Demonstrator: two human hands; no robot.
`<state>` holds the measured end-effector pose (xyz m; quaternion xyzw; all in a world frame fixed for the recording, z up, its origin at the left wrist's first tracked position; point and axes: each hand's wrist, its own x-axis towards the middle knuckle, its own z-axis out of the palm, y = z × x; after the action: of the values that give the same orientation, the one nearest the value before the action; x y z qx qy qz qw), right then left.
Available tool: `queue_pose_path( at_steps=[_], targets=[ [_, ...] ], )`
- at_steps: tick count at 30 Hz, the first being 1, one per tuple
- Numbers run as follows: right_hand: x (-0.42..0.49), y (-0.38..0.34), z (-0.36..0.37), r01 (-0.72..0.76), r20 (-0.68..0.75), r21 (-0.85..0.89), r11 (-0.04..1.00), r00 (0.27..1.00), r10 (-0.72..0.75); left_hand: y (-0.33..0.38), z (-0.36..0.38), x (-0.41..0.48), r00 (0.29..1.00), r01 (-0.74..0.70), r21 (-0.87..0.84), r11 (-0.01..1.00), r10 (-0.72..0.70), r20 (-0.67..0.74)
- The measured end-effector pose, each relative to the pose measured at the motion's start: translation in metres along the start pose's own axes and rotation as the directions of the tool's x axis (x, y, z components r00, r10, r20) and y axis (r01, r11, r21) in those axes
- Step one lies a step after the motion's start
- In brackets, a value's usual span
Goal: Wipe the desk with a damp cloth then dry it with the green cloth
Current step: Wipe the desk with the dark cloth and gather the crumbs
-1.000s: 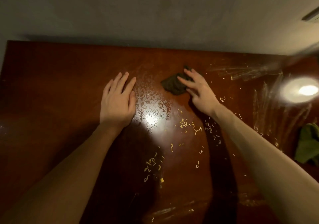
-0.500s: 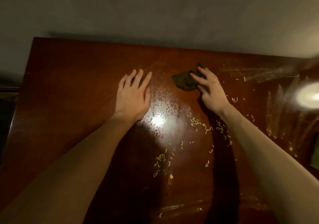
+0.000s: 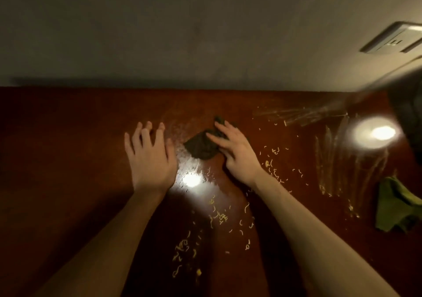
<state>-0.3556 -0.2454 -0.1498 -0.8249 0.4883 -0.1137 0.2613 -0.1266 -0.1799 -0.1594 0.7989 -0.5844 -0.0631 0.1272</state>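
The dark damp cloth [image 3: 201, 147] is pressed to the surface [image 3: 57, 159] under the right hand [image 3: 235, 152], fingers straight. Just left of that cloth, the left hand [image 3: 150, 159] is laid flat, fingers spread. Well to its right, the green cloth [image 3: 397, 207] is left crumpled.

On the reddish-brown wooden desk [image 3: 57, 136] before you, the dark crumpled damp cloth [image 3: 202, 147] lies at 12 o'clock. Your left hand [image 3: 150, 159] is just beside it at 11, and your right hand [image 3: 237, 152] at 1 rests its fingers on the cloth. Small pale noodle scraps [image 3: 219, 216] are scattered from the cloth's 6 o'clock round to its 3. The crumpled green cloth [image 3: 395, 205] lies well apart at your 3 o'clock, by the desk's right edge. Behind the desk stands the grey wall [image 3: 182, 33], bearing a pale rectangular socket plate [image 3: 392, 38] at 2.
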Motion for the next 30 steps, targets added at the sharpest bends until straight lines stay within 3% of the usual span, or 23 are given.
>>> queue_pose_path(
  at_steps=[6,12,18,22,26,30],
  targets=[
    [0.083,0.051,-0.040,-0.106,-0.094,-0.046,0.993,0.990,0.102,0.003,0.003,-0.002,0.998,-0.003,0.021,1.000,0.004,-0.063],
    [0.043,0.068,-0.050,-0.270,-0.172,-0.052,0.961,0.951,0.258,0.003,0.004,-0.001,0.997,-0.008,0.016,1.000,0.009,-0.072],
    [-0.011,-0.007,0.007,-0.218,-0.167,-0.146,0.965,0.967,0.193,0.004,0.002,-0.001,0.998,0.001,-0.006,1.000,-0.001,-0.065],
    [0.030,-0.037,0.027,-0.239,-0.242,-0.103,0.966,0.948,0.209,0.005,0.004,0.000,0.997,0.006,0.009,1.000,-0.005,-0.083],
    [0.093,-0.018,0.006,-0.300,-0.262,-0.099,0.949,0.928,0.266,0.006,0.005,-0.001,0.995,0.007,0.019,1.000,-0.005,-0.103],
    [0.113,0.035,-0.033,-0.239,-0.169,-0.150,0.959,0.962,0.214,0.007,0.003,-0.001,0.997,0.020,0.021,1.000,-0.019,-0.070]
  ],
)
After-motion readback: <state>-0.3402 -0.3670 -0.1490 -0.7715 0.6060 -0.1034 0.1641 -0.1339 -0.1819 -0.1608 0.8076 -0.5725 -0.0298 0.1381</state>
